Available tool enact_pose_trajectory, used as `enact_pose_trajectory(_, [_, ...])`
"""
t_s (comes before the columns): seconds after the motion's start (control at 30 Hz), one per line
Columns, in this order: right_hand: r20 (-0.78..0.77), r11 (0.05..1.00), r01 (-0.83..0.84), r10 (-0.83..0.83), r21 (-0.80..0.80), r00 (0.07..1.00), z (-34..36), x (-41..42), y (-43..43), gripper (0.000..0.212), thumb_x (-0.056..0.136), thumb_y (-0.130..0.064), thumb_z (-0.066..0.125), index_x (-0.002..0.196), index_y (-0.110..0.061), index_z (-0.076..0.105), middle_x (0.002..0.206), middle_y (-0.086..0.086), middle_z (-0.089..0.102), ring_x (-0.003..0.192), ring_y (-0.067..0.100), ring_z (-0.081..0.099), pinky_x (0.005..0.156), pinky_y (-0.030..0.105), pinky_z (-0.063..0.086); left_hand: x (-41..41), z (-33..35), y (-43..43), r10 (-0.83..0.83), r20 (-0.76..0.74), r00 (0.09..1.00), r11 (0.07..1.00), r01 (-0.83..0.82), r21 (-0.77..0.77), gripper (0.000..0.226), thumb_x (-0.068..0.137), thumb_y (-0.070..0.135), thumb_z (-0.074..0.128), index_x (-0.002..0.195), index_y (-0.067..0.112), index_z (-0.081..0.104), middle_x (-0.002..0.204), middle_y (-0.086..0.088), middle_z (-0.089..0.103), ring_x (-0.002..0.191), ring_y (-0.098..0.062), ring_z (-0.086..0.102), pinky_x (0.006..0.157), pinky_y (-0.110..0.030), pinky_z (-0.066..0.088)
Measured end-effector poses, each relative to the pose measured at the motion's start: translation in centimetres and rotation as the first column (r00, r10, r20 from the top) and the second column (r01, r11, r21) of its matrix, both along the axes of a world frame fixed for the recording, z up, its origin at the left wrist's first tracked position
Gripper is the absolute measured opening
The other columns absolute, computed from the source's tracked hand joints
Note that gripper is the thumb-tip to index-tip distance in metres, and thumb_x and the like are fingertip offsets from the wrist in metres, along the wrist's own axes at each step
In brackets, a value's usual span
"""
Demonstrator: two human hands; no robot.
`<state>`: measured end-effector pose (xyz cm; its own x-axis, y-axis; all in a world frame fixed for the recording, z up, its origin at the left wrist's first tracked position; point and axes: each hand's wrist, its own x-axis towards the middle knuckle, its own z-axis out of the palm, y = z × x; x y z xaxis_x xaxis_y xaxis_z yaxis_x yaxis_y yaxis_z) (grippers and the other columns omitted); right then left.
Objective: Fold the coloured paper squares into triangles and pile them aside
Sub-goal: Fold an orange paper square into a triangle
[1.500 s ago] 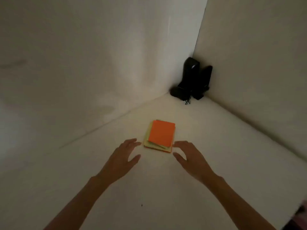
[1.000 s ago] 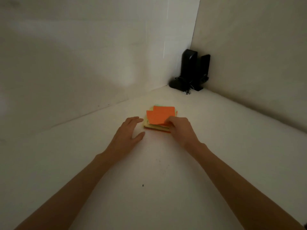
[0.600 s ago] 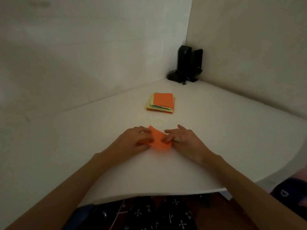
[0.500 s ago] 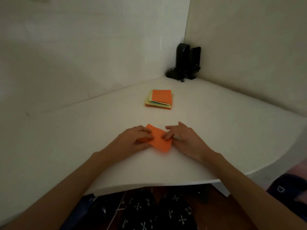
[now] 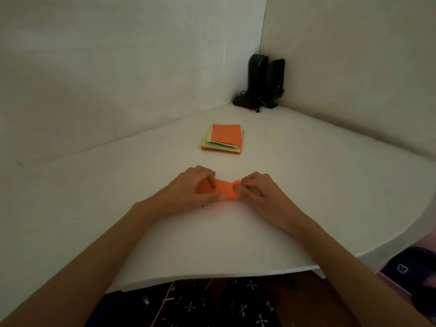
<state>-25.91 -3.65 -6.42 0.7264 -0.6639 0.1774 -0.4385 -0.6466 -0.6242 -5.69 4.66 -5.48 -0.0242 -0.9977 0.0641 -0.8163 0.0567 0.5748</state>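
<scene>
An orange paper square (image 5: 224, 191) lies on the white table (image 5: 306, 185) in front of me, between my two hands. My left hand (image 5: 188, 188) grips its left part, fingers curled over the top and thumb along the near edge. My right hand (image 5: 257, 190) pinches the right corner, which is lifted and bent inward. Beyond them, a stack of coloured paper squares (image 5: 224, 139) with an orange sheet on top rests toward the back of the table. Much of the sheet in my hands is hidden under my fingers.
Two black upright speakers (image 5: 264, 83) with tangled cords stand in the far corner where the two walls meet. The table's curved front edge (image 5: 212, 277) runs below my forearms, with patterned dark clothing and a dark bag beneath.
My right hand took the top orange sheet off the stack and brought it toward me. Both hands then closed on it, and its right corner has risen into a fold.
</scene>
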Motion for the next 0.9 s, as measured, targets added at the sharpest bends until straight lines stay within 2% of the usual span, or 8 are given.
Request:
enact_pose_trajectory(0.2, [-0.122,0.996,0.076,-0.082,-0.055,0.989,0.7,2.7,-2.1,0.026,0.089,-0.048,0.055,0.082,-0.023,0.055,0.097,-0.002,0.05,0.098,0.013,0.04,0.08,0.026,0.036,1.4,-0.1,-2.0,-0.056,0.04,0.998,0.997,0.055,0.046,0.083,0.057,0.075,0.056,0.128,0.034,0.042,0.112,0.014,0.042,0.105,-0.003,0.035,0.088,-0.019,0.035])
enact_pose_trajectory(0.33, [-0.131,0.983,0.046,-0.07,-0.176,0.989,-0.4,2.7,-2.1,0.037,0.081,-0.059,0.056,0.094,-0.023,0.055,0.096,-0.007,0.045,0.091,0.009,0.036,0.076,0.022,0.03,1.4,-0.7,-3.1,-0.075,0.138,0.988,0.996,0.069,0.048,0.073,0.055,0.077,0.056,0.114,0.038,0.046,0.105,0.014,0.038,0.099,-0.004,0.032,0.084,-0.017,0.033])
enact_pose_trajectory(0.43, [-0.107,0.977,0.028,-0.051,-0.211,0.993,-0.7,2.7,-1.9,0.067,0.07,-0.073,0.045,0.111,-0.022,0.058,0.102,-0.013,0.041,0.095,0.004,0.031,0.081,0.021,0.028,1.4,-0.9,-2.8,-0.084,0.061,0.995,0.996,0.086,-0.035,0.064,0.054,0.077,0.053,0.104,0.039,0.044,0.1,0.022,0.035,0.095,-0.001,0.034,0.081,-0.009,0.033])
enact_pose_trajectory(0.5, [-0.109,0.979,0.014,-0.036,-0.204,0.993,-0.8,2.6,-2.0,0.074,0.071,-0.073,0.036,0.119,-0.021,0.059,0.108,-0.012,0.042,0.099,0.001,0.026,0.085,0.019,0.026,1.4,-0.8,-2.5,-0.087,-0.02,0.996,0.995,0.085,-0.055,0.057,0.056,0.073,0.057,0.101,0.041,0.042,0.102,0.024,0.04,0.096,0.0,0.039,0.079,-0.01,0.035])
enact_pose_trajectory(0.57, [-0.075,0.99,0.01,-0.021,-0.143,0.997,-0.4,2.3,-2.1,0.065,0.076,-0.07,0.036,0.115,-0.025,0.061,0.109,-0.013,0.045,0.102,0.002,0.027,0.087,0.01,0.025,1.3,-0.6,-2.4,-0.081,-0.118,0.99,0.996,0.076,-0.046,0.051,0.058,0.066,0.064,0.097,0.042,0.042,0.102,0.028,0.045,0.099,0.002,0.044,0.076,-0.009,0.036])
enact_pose_trajectory(0.7, [0.001,0.998,0.017,-0.017,-0.066,1.0,-0.4,2.0,-2.2,0.018,0.09,-0.048,0.054,0.095,-0.031,0.054,0.099,-0.011,0.051,0.1,0.012,0.038,0.082,0.002,0.024,1.1,-0.6,-2.1,-0.068,-0.251,0.966,0.997,0.054,-0.06,0.043,0.065,0.045,0.071,0.097,0.037,0.043,0.099,0.026,0.051,0.092,0.007,0.051,0.07,-0.008,0.04])
enact_pose_trajectory(0.83, [0.064,0.999,0.03,-0.032,0.029,0.997,0.0,2.0,-2.0,0.009,0.088,-0.03,0.063,0.085,-0.028,0.055,0.083,-0.017,0.054,0.083,0.006,0.047,0.07,0.009,0.034,1.0,-0.2,-2.0,-0.021,-0.371,0.928,0.997,-0.008,-0.078,0.028,0.073,0.038,0.066,0.095,0.036,0.048,0.092,0.012,0.057,0.079,-0.004,0.057,0.063,-0.017,0.048])
enact_pose_trajectory(0.9, [0.127,0.995,0.037,-0.049,0.095,0.991,0.3,2.0,-1.9,0.01,0.087,-0.024,0.065,0.081,-0.026,0.058,0.078,-0.015,0.058,0.075,0.006,0.051,0.066,0.013,0.038,1.0,-0.1,-2.0,-0.017,-0.422,0.906,0.996,-0.021,-0.086,0.025,0.076,0.033,0.066,0.096,0.036,0.051,0.09,0.01,0.058,0.08,-0.002,0.059,0.065,-0.013,0.048])
